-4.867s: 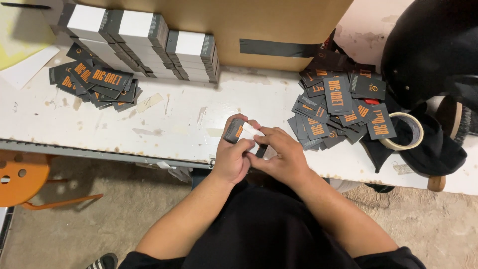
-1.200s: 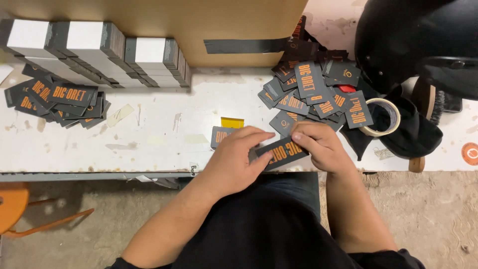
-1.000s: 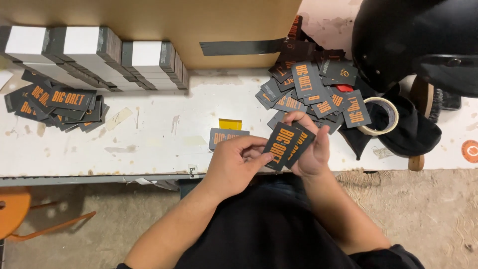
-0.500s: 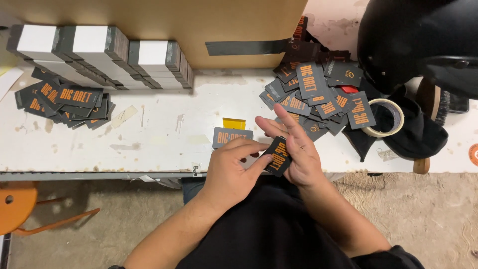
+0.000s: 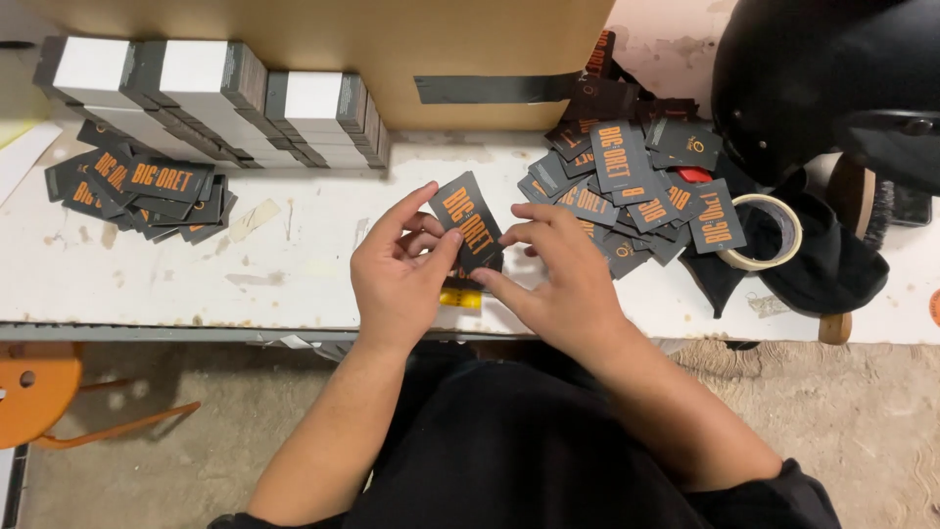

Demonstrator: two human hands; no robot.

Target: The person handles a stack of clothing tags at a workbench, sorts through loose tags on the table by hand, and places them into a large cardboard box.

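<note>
Left hand (image 5: 397,279): pinching the dark card (image 5: 468,223) by its lower left edge.
Right hand (image 5: 563,279): fingers touching the card's right side.
Card: held tilted above the counter (image 5: 196,284)'s front edge, centre.

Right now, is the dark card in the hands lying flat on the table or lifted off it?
Lifted: the dark card is pinched between left hand and right hand, tilted above the white table.

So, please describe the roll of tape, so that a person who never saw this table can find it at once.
Look at the white worktable, then at its right end, below the big black helmet. There the roll of tape lies flat on black cloth, beside the right-hand pile of dark cards. It is the only pale ring there.
</note>
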